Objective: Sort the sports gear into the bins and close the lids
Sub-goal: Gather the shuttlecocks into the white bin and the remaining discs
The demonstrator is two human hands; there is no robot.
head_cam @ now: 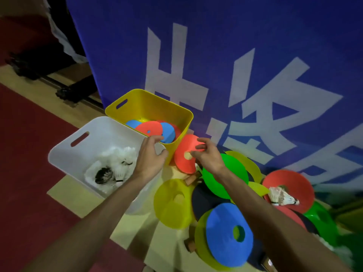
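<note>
The right hand is pinching the red cone — tilted, between both hands — while the left hand is hovering empty, loosely curled; best lifting it over the yellow bin rim just ahead.

— Which colours are shown by the bins?
— The yellow bin at upper centre is plain throughout. The white bin to its lower left is plain too, and white shuttlecocks with black bands are seen inside it.
— And the discs?
— An orange-red disc is seen at centre, a green disc to its right, a translucent yellow disc below, and a blue disc at lower right. Behind, a blue banner is marked with white characters.
</note>
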